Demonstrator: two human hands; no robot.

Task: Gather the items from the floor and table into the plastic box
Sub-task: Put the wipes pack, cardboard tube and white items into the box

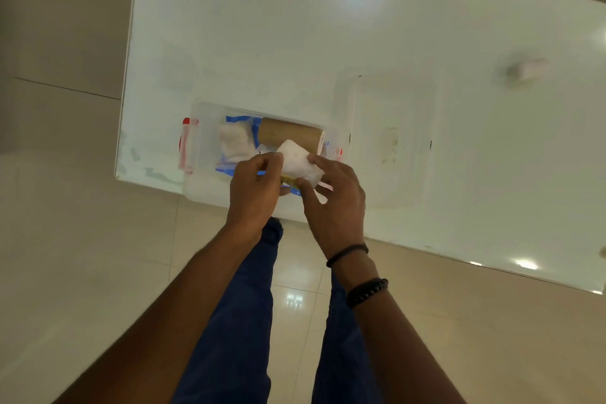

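A clear plastic box (196,187) with red latches stands at the near left corner of the white table (295,26). Inside lie a brown cardboard roll (290,135), a white wad (231,141) and blue-edged packets (239,120). Both hands hover over the box's near side. My left hand (254,187) and my right hand (334,198) together pinch a white packet (296,159); something yellow (288,179) shows beneath it.
The box's clear lid (393,141) lies flat on the table just right of the box. A small blurred white object (528,69) rests at the table's right. Beige floor tiles (82,239) surround the table; blue-trousered legs (239,321) stand at its edge.
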